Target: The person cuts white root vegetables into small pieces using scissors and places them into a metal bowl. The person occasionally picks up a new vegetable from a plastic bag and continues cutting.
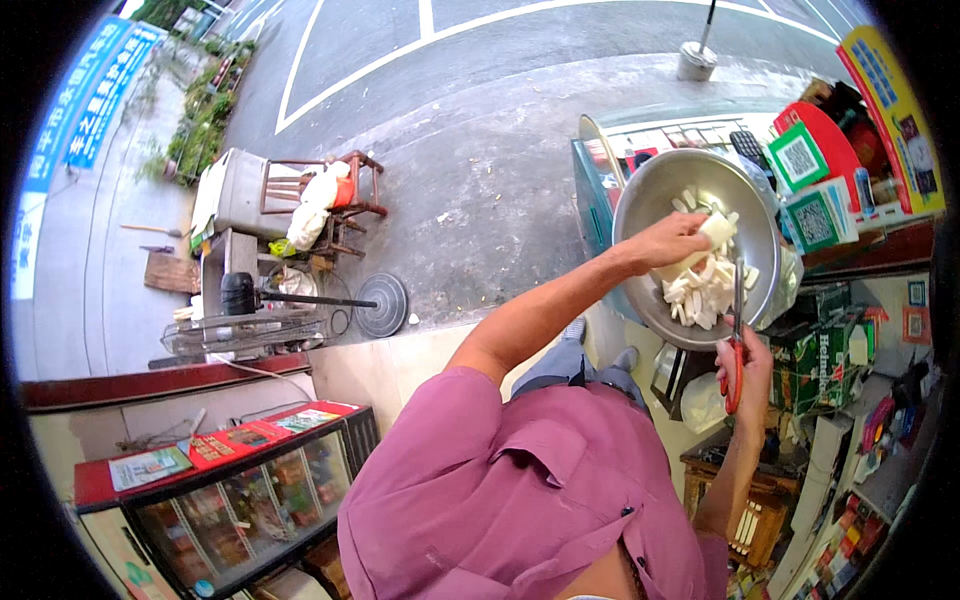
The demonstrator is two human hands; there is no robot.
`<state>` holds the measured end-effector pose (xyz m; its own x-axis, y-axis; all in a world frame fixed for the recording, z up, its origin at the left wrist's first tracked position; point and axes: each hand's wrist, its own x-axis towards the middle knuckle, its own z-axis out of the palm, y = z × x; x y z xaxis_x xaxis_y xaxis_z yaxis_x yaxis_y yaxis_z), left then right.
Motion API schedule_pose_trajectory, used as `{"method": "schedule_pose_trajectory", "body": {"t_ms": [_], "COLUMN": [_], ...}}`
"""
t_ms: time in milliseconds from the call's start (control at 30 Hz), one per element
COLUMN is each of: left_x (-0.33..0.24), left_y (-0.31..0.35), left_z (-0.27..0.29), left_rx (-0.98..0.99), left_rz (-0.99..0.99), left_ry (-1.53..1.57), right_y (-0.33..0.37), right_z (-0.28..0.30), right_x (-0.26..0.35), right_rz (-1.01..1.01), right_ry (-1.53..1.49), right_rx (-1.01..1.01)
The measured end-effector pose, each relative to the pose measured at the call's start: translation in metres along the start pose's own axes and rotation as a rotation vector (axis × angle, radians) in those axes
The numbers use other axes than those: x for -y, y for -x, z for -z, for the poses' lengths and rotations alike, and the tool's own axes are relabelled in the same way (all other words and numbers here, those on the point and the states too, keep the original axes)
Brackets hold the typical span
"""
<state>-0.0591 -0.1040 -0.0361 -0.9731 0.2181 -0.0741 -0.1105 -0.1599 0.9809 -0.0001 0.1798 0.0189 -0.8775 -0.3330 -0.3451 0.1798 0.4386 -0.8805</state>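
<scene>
Street-side stall surroundings, seen from above.

To your left, a glass-fronted display cabinet (pixel 240 505) with a red top stands near you, coloured leaflets lying on it. Beyond it you see a wire rack (pixel 245 335) and a black round base on a pole (pixel 382 305) lying on the pavement. Farther left, a wooden chair (pixel 350 195) carries white and orange bags, just beside a grey box (pixel 232 190). A strip of potted plants (pixel 205 115) runs along the far left, next to a blue banner (pixel 85 100). White lines mark the road (pixel 520 40) at the far side. To your right, green cartons (pixel 825 345) sit stacked near shelves of small packaged goods (pixel 860 500).
</scene>
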Motion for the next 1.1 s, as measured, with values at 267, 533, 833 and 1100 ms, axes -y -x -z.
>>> {"method": "schedule_pose_trajectory", "body": {"t_ms": [267, 533, 833, 1100], "left_x": [-0.019, -0.047, -0.042, -0.042], "left_y": [0.009, 0.034, 0.043, 0.047], "left_z": [-0.012, -0.045, -0.046, -0.047], "left_rx": [0.148, 0.279, 0.335, 0.250], "left_rz": [0.068, 0.088, 0.231, 0.272], "left_ry": [-0.125, -0.184, -0.140, -0.117], "right_y": [-0.005, 0.016, 0.028, 0.029], "right_z": [0.018, 0.024, 0.026, 0.025], "right_x": [-0.006, 0.044, 0.031, 0.008], "right_rz": [0.171, 0.207, 0.161, 0.261], "right_ry": [0.038, 0.363, 0.278, 0.194], "right_rx": [-0.002, 0.078, 0.155, 0.160]}}
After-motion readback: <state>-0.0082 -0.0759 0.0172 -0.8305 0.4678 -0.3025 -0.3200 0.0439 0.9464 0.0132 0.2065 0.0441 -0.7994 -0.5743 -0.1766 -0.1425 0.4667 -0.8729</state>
